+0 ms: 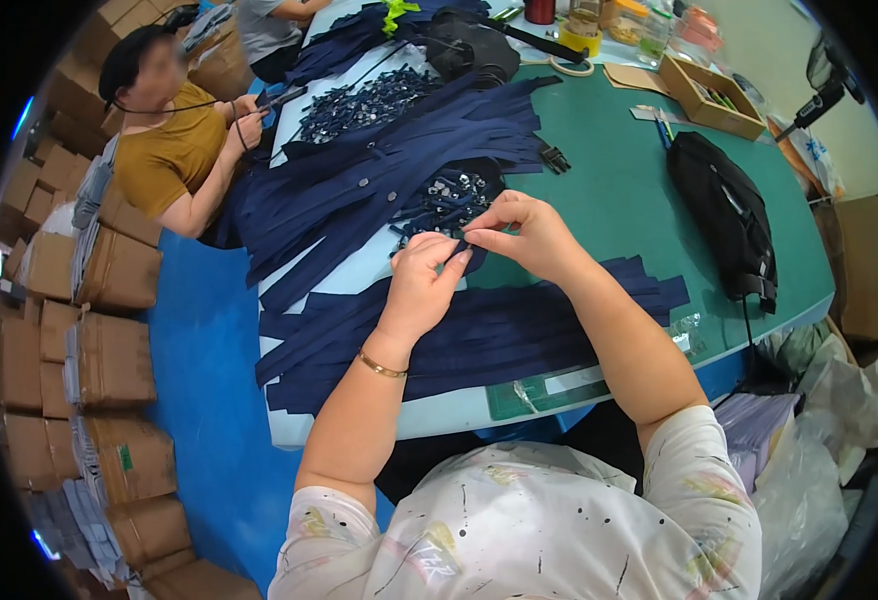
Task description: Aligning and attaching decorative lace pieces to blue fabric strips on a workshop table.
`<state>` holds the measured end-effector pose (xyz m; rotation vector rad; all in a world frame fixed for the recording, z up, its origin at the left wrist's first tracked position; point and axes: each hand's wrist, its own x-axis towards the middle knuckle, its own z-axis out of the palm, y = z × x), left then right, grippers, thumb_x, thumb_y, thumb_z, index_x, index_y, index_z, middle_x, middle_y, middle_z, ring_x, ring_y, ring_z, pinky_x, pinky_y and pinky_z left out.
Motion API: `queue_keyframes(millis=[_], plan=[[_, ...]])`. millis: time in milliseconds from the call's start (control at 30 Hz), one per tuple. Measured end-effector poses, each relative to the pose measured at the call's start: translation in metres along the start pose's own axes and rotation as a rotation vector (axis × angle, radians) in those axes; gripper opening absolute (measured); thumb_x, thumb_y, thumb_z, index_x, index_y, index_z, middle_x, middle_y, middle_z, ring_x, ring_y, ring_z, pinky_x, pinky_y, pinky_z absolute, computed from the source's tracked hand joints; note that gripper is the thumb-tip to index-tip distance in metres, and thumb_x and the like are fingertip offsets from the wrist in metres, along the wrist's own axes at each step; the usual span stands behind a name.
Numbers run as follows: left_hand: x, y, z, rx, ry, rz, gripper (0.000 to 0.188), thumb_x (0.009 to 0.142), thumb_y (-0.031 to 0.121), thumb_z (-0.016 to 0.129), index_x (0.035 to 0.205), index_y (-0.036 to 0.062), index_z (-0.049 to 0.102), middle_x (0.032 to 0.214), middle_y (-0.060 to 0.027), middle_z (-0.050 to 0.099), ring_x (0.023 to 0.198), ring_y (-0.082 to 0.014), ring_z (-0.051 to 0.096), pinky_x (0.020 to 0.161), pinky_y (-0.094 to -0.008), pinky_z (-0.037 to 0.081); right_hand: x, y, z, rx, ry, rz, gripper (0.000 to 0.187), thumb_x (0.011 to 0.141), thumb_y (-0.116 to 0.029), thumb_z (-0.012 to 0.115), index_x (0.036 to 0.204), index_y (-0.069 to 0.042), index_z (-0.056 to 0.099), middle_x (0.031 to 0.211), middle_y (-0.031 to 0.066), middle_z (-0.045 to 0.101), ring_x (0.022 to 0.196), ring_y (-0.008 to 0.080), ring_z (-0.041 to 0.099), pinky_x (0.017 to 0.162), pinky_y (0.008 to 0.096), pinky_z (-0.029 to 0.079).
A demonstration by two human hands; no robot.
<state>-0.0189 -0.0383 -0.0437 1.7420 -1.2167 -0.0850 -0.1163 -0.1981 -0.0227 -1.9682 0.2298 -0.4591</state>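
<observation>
My left hand (427, 275) is closed in a pinch on a short navy fabric strip (475, 260), part of which shows beside the fingertips. My right hand (531, 236) meets it there, thumb and forefinger pressed together on something too small to name. Just beyond the fingers lies a heap of small navy pieces with shiny metal parts (451, 192). Long navy fabric strips (429, 345) lie in a layer under and in front of my wrists. More navy strips (329, 215) spread out past my left hand, with a few round metal pieces on them.
A black bag (724, 215) lies at the right on the green mat (609, 210). Behind it are a wooden box (711, 97) and a black buckle (556, 158). Another heap of small navy pieces (364, 105) sits farther off. A co-worker (169, 150) holds scissors at the left.
</observation>
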Motion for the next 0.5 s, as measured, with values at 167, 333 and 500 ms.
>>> queue_keyframes(millis=[167,333,500], plan=[[-0.0022,-0.0025,0.0021,-0.118,0.035,-0.06,0.013,0.081,0.01,0.063,0.083,-0.0023,0.065,0.082,-0.0133,0.063,0.083,-0.0267,0.059,0.073,-0.0347,0.047,-0.0034,-0.0025,0.0052,-0.032,0.007,-0.044,0.011,0.076,-0.01,0.073,0.085,-0.005,0.072,0.078,0.0012,0.056,0.071,0.0104,0.053,0.063,0.0242,0.042],[-0.0019,0.0016,-0.0001,-0.083,0.043,-0.041,0.012,0.081,0.009,0.063,0.085,-0.0022,0.065,0.08,-0.0134,0.063,0.081,-0.0266,0.058,0.072,-0.0348,0.047,-0.0026,-0.0068,0.0084,-0.004,0.003,0.049,0.01,0.076,-0.01,0.073,0.082,-0.002,0.07,0.078,0.0011,0.056,0.07,0.0093,0.053,0.063,0.0227,0.042],[-0.0024,0.0026,-0.001,-0.02,0.045,-0.014,0.014,0.081,0.01,0.063,0.09,0.0003,0.067,0.08,-0.0129,0.063,0.085,-0.0255,0.058,0.076,-0.035,0.047,-0.0043,-0.0086,0.0074,0.055,0.004,0.049,0.01,0.077,-0.011,0.073,0.083,-0.004,0.07,0.077,0.0013,0.056,0.072,0.0094,0.055,0.065,0.0235,0.043]])
